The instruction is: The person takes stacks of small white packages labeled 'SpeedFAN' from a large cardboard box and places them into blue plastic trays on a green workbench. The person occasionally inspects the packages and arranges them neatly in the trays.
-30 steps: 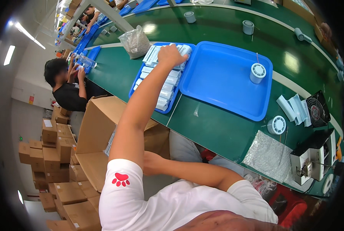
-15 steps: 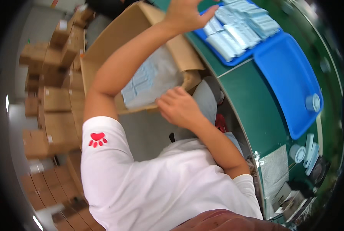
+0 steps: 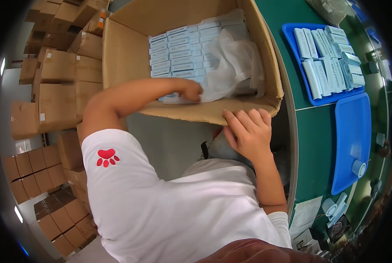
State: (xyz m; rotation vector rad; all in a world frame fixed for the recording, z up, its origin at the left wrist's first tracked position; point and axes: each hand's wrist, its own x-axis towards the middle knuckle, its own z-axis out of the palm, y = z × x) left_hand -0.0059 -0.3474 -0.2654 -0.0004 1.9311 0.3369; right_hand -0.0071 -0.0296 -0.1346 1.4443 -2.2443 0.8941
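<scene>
A large open cardboard box holds rows of small light-blue boxes, with a translucent plastic sheet bunched over their right part. Inside the box, near its front wall, my left hand is closed at the left edge of the sheet and appears to pinch it; its fingertips are partly hidden. My right hand grips the front rim of the box near its right corner, fingers over the edge and thumb below.
Right of the box runs a green table. On it are a blue tray of light-blue boxes and a second blue tray with a round light-blue part. Stacked cartons stand at left.
My left hand has come down from beside the filled tray into the box and closed at the sheet. My right hand stays on the rim. The view has turned, showing more of the box's inside.
</scene>
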